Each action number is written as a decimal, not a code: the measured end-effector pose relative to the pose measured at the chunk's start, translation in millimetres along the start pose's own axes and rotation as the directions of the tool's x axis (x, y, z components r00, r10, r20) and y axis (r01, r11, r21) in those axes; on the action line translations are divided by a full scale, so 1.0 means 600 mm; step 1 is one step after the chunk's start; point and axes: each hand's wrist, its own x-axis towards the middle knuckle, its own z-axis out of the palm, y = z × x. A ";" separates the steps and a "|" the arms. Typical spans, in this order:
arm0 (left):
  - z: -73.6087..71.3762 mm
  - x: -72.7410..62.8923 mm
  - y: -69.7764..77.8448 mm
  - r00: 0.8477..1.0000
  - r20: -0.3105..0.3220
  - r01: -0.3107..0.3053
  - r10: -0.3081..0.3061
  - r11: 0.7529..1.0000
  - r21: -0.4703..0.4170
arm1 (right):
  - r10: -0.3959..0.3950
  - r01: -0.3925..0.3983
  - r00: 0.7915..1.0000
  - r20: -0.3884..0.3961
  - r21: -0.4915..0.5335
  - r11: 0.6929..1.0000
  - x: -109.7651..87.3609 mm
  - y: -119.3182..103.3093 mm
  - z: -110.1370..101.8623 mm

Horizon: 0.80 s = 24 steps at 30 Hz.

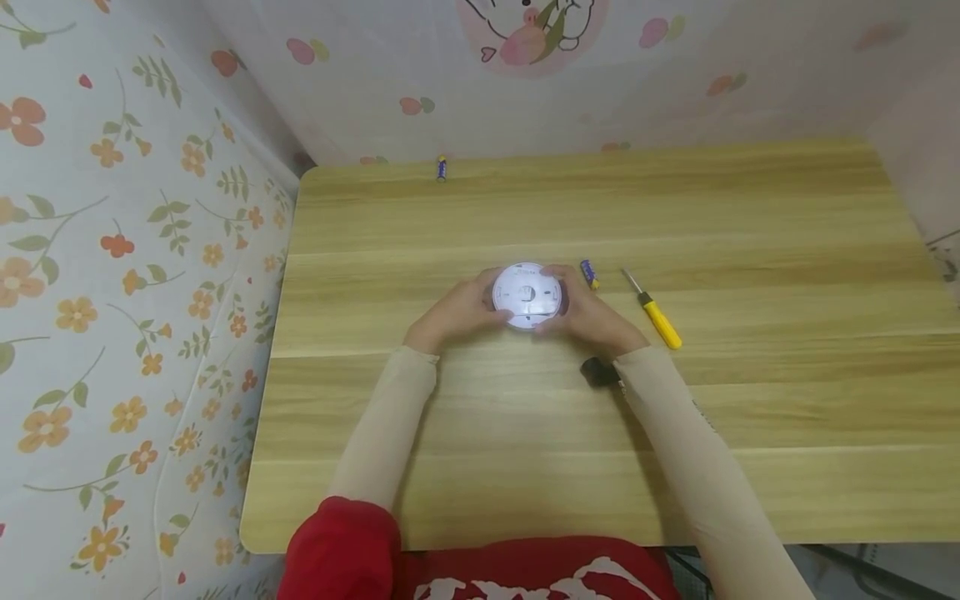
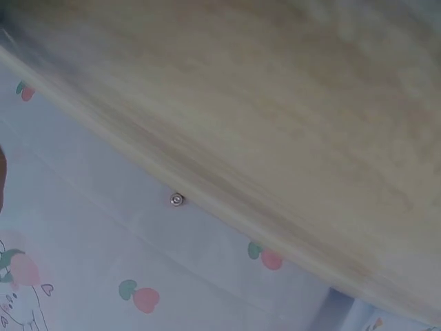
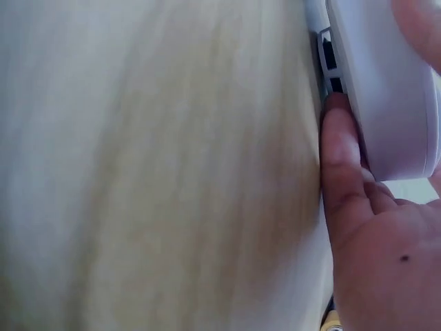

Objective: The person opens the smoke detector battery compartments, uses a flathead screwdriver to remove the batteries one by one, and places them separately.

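A round white plastic device [image 1: 527, 296] is held between both hands over the middle of the table, its flat face with a seam and small markings turned up. My left hand [image 1: 471, 307] grips its left rim, thumb at the near edge. The right hand [image 1: 591, 315] grips the opposite rim. In the right wrist view the white device [image 3: 389, 89] shows its thick side and dark slots on the face towards the table, with a finger of the right hand [image 3: 386, 241] under it. The left wrist view shows only a sliver of skin at its left edge.
A blue and yellow battery [image 1: 589, 274] lies just right of the right hand; another battery [image 1: 441, 168] is at the table's back edge. A yellow-handled screwdriver [image 1: 662, 323] lies farther right. By the right forearm sits a small black object [image 1: 598, 372] of unclear kind.
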 end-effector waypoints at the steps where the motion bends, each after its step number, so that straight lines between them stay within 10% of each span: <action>1: 0.000 0.000 0.000 1.000 -0.002 0.001 -0.001 1.000 -0.006 | 0.009 -0.009 1.000 0.000 0.019 1.000 0.000 0.000 0.001; 10: 0.001 -0.002 -0.002 0.999 0.016 0.030 -0.029 0.994 -0.105 | 0.021 -0.013 0.997 -0.076 0.105 0.994 0.000 -0.001 0.006; 24: -0.010 -0.007 0.000 0.995 -0.091 0.041 -0.042 0.999 -0.014 | 0.028 -0.014 0.984 -0.173 0.081 0.997 0.009 -0.013 -0.008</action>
